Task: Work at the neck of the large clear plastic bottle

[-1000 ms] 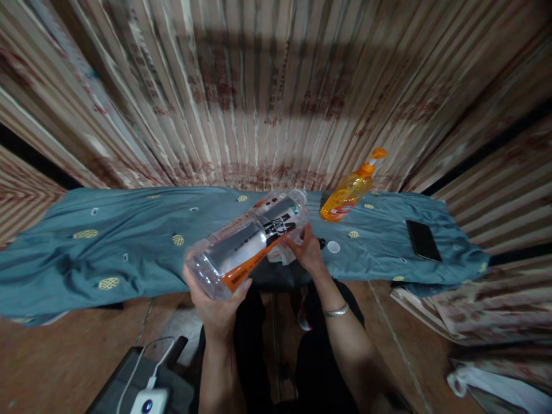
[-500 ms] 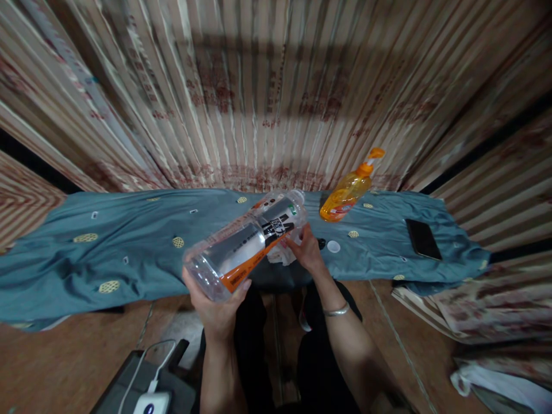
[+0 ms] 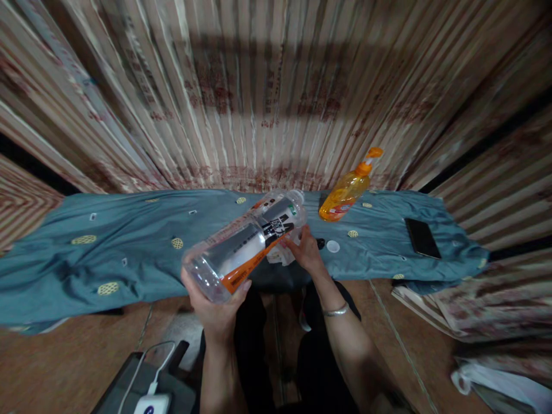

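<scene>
A large clear plastic bottle [image 3: 241, 244] with an orange and black label is tilted above the cloth-covered surface, its neck pointing up and right. My left hand [image 3: 218, 305] wraps around its base from below, thumb along the near side. Close to the shoulder of the bottle, my right hand [image 3: 305, 250] is closed, with the fingers against a crumpled white tissue [image 3: 281, 256]. The bottle hides part of the tissue and some fingertips. A round white cap [image 3: 332, 246] and a small black object [image 3: 320, 244] lie just right of my right hand.
An orange pump bottle [image 3: 345, 195] stands behind and to the right on the blue cloth [image 3: 142, 247]. Farther right lies a black phone [image 3: 422, 238]. Striped curtains [image 3: 267, 98] hang behind. A white device [image 3: 153, 403] with a cable rests on a dark stool at lower left.
Almost nothing differs. Both hands keep their hold with the bottle at nearly the same tilt; the whole view has shifted very slightly.
</scene>
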The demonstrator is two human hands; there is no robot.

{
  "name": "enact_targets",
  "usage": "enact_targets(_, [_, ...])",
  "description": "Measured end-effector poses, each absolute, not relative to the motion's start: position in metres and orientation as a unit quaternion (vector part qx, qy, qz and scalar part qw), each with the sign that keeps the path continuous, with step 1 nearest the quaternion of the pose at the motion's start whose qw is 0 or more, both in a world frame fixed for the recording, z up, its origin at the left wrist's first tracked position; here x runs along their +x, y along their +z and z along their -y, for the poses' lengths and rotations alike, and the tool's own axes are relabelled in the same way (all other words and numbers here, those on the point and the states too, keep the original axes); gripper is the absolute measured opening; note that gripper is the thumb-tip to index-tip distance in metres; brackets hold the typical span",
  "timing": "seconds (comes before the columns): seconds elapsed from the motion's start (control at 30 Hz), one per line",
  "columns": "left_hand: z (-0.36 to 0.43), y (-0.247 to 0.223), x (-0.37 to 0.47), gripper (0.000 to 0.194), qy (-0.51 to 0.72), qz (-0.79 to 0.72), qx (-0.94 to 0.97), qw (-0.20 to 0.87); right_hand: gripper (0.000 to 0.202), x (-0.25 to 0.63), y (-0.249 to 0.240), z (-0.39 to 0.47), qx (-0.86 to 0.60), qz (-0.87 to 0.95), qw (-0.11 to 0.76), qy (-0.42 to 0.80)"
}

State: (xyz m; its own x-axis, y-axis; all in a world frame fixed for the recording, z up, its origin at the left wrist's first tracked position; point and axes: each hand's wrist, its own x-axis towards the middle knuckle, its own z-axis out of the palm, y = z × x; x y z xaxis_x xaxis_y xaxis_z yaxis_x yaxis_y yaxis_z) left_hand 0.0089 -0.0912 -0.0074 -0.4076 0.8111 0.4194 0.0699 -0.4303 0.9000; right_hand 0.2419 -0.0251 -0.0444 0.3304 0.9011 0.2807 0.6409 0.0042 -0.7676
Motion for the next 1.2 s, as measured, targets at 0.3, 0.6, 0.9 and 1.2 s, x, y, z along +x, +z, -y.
enact_targets(0.3, [0.094, -0.003, 0.009, 0.109, 0.695, -0.459, 0.489, 0.258, 0.036, 0.243, -0.037, 0.024, -0.711, 0.563, 0.400, 0.135])
enact_targets(0.6, [0.094, 0.000, 0.009, 0.106, 0.693, -0.452, 0.502, 0.252, 0.036, 0.245, -0.027, 0.026, -0.740, 0.567, 0.340, 0.129])
enact_targets(0.9, [0.094, -0.001, 0.010, 0.103, 0.690, -0.458, 0.505, 0.241, 0.043, 0.248, -0.025, 0.027, -0.729, 0.581, 0.331, 0.144])
enact_targets(1.2, [0.094, -0.001, 0.010, 0.107, 0.692, -0.459, 0.494, 0.259, 0.043, 0.248, -0.026, 0.028, -0.720, 0.582, 0.348, 0.150])
